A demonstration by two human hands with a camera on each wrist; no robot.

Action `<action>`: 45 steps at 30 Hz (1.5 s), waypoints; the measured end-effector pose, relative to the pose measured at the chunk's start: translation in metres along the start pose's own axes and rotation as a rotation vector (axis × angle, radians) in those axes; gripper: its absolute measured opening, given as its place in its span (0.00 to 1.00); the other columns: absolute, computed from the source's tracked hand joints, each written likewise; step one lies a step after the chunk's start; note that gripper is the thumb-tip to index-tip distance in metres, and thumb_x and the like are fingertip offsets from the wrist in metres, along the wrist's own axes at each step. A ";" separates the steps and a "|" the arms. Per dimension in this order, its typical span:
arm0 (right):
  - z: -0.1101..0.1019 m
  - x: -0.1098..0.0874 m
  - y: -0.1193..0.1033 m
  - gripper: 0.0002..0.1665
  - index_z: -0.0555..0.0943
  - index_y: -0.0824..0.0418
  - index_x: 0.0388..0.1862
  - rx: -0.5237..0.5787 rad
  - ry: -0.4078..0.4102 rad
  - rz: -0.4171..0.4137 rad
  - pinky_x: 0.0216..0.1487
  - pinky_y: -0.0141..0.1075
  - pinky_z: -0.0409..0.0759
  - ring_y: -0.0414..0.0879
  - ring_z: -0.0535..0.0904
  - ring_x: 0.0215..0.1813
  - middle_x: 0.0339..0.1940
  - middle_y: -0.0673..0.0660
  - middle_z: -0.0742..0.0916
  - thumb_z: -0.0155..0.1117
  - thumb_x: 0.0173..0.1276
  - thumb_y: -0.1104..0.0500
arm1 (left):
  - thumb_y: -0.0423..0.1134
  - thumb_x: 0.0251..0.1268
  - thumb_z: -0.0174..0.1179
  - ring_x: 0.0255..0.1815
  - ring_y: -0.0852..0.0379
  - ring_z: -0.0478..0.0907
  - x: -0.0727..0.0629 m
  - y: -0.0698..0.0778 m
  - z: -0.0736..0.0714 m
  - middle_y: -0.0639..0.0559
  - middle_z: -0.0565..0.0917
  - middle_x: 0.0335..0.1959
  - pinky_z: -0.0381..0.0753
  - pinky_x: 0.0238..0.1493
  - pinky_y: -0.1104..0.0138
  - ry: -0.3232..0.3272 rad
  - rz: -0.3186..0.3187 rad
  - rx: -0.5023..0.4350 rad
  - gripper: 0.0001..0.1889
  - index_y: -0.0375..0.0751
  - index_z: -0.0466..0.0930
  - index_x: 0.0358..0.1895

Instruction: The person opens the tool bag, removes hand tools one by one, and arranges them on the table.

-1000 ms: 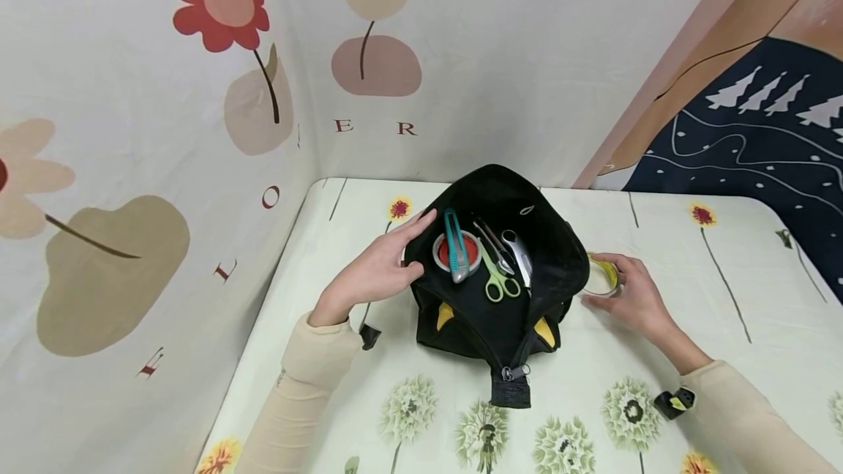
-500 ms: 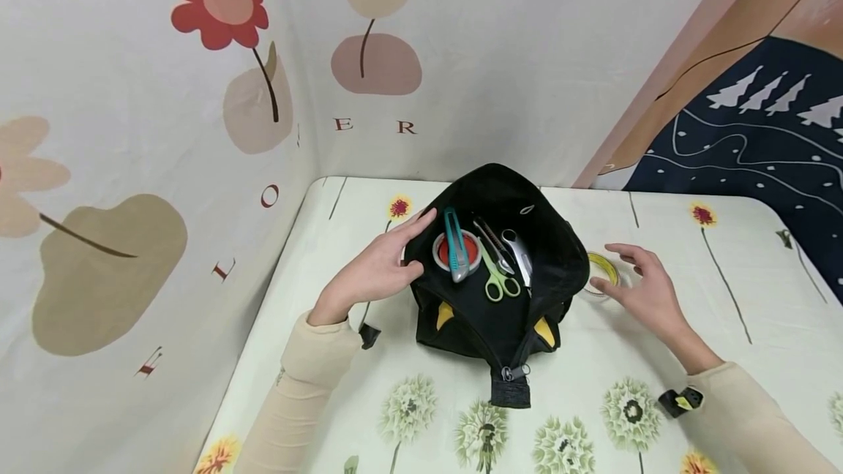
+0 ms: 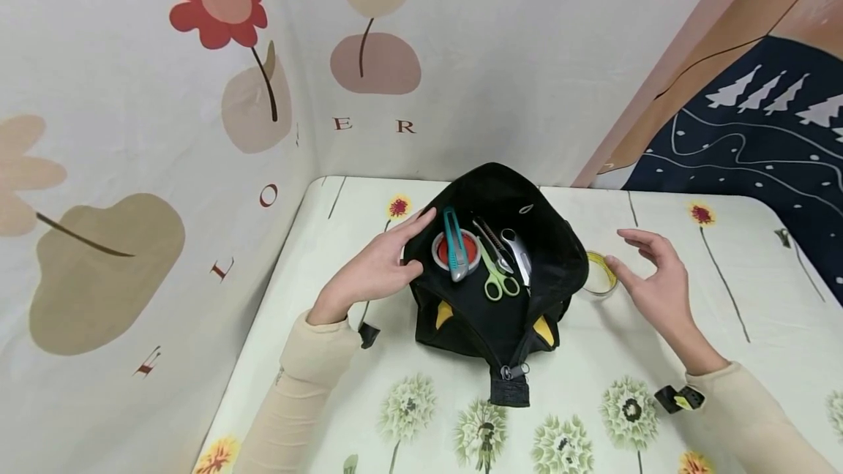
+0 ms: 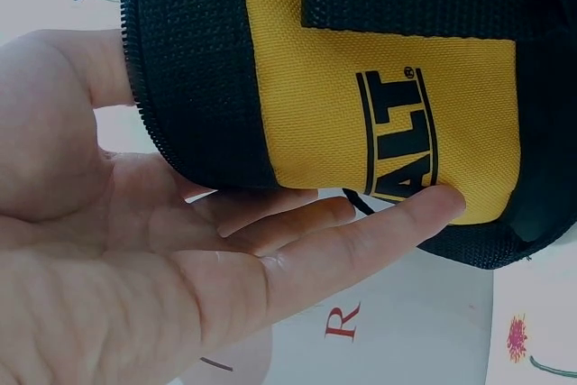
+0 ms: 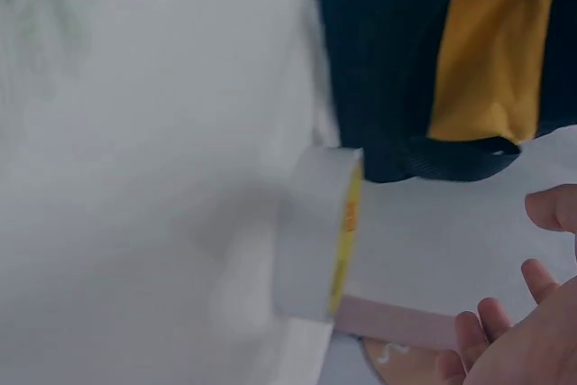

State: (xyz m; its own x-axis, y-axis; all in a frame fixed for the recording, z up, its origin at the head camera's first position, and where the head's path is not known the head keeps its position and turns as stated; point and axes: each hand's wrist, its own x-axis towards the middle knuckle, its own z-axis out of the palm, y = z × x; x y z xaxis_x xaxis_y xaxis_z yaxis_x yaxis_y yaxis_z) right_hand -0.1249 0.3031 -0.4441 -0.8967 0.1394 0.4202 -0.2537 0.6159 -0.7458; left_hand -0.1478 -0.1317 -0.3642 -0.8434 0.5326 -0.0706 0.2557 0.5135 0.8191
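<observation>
A black tool bag [image 3: 481,328] with yellow panels stands on the table with its mouth wide open. My left hand [image 3: 372,269] holds the bag's left rim: the thumb goes behind the zipped edge, and the index finger lies along the yellow side [image 4: 315,114]. Inside lie a teal utility knife [image 3: 454,243] over a red-cored tape roll [image 3: 437,249], green-handled scissors [image 3: 495,285], a silver cutter [image 3: 519,254] and a dark slim cutter [image 3: 490,240]. Right of the bag, a clear tape roll [image 3: 607,273] with a yellow core rests beside my right hand [image 3: 661,287], whose fingers are spread and hold nothing.
A flower-printed cloth [image 3: 658,357] covers the table. Behind it hangs a pale printed curtain [image 3: 514,57], with a dark blue patterned part [image 3: 744,145] at the right. The bag's zipper tab [image 3: 510,390] hangs toward the front.
My right hand has let go of the yellow-cored tape roll and drawn back to the right. The left hand and the bag stay where they were.
</observation>
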 end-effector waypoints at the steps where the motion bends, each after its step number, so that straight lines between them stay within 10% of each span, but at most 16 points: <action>1: 0.000 0.001 -0.004 0.29 0.85 0.69 0.67 0.015 0.011 -0.012 0.67 0.20 0.68 0.23 0.73 0.61 0.59 0.37 0.82 0.77 0.67 0.76 | 0.28 0.75 0.51 0.16 0.57 0.53 0.000 0.000 0.000 0.47 0.47 0.94 0.64 0.26 0.65 0.000 -0.001 0.000 0.45 0.50 0.49 0.94; 45: 0.014 0.032 -0.121 0.32 0.80 0.78 0.70 0.442 -0.087 -0.272 0.60 0.31 0.82 0.46 0.85 0.58 0.60 0.54 0.89 0.68 0.65 0.84 | 0.28 0.75 0.51 0.16 0.57 0.52 0.001 0.000 0.002 0.48 0.46 0.94 0.63 0.26 0.66 -0.008 -0.004 -0.002 0.46 0.50 0.47 0.94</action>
State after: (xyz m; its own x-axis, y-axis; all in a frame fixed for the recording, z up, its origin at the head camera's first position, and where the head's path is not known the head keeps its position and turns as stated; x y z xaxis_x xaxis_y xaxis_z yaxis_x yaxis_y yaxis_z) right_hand -0.1281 0.2223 -0.3472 -0.7995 -0.0567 0.5980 -0.5931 0.2324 -0.7709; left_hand -0.1478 -0.1298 -0.3654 -0.8407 0.5359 -0.0784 0.2513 0.5142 0.8200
